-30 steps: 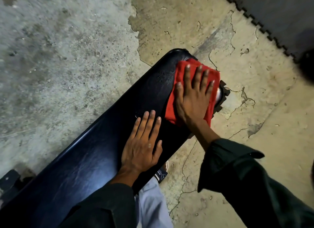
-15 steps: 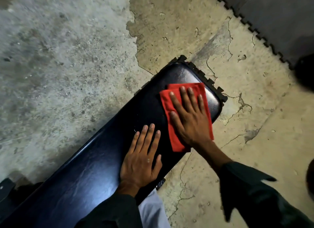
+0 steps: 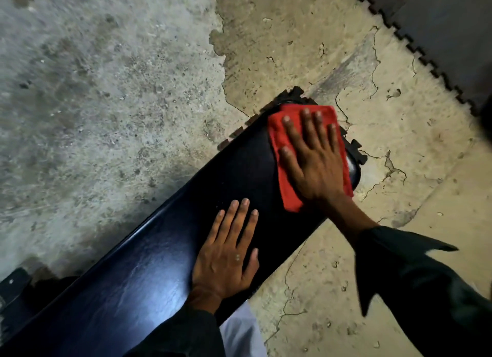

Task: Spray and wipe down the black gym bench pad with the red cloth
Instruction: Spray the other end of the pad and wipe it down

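Observation:
The black gym bench pad (image 3: 149, 266) runs diagonally from the lower left to the upper right. A folded red cloth (image 3: 279, 133) lies flat on the pad's far end. My right hand (image 3: 314, 159) presses down on the cloth with fingers spread. My left hand (image 3: 226, 252) rests flat on the bare pad nearer to me, fingers apart, holding nothing. No spray bottle is in view.
Cracked, worn concrete floor (image 3: 106, 103) surrounds the bench. A small black interlocking mat piece (image 3: 356, 149) lies under the pad's far end. Dark interlocking floor mats (image 3: 439, 23) cover the upper right corner. Part of the bench frame (image 3: 13, 287) shows at lower left.
My right hand has slid the red cloth back toward the far end of the pad after pulling it nearer half a second ago. My left hand has stayed planted.

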